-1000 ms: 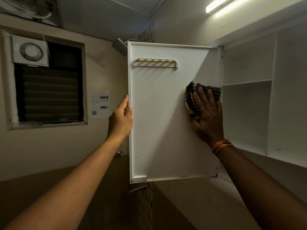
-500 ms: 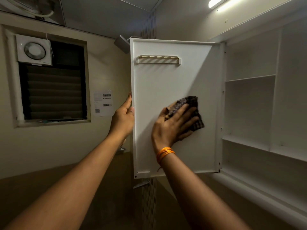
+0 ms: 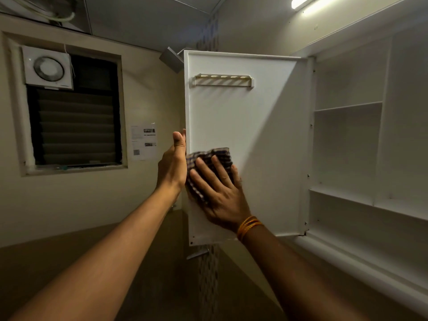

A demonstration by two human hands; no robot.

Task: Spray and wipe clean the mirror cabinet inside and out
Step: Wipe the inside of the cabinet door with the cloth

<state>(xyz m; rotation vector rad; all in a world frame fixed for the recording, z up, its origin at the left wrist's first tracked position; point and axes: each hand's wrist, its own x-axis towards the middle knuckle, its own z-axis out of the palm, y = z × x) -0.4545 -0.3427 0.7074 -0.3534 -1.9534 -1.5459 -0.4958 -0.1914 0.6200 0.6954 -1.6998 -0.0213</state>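
The white cabinet door (image 3: 254, 126) stands swung open, its inner face toward me, with a slotted rack (image 3: 223, 80) near its top. My left hand (image 3: 173, 163) grips the door's free left edge, thumb up along it. My right hand (image 3: 217, 193) presses a dark checked cloth (image 3: 215, 156) flat against the door's lower left area, fingers spread over it. To the right is the open cabinet body (image 3: 370, 158) with white shelves and compartments, nothing in them.
A louvred window (image 3: 74, 126) with an exhaust fan (image 3: 47, 68) sits in the left wall, a paper notice (image 3: 143, 142) beside it. A tube light (image 3: 301, 2) glows above the cabinet. A tiled strip (image 3: 208, 286) runs down the wall below the door.
My right hand has swept the cloth leftward across the door, from the hinge side to the free edge beside my left hand. My left hand keeps its grip.
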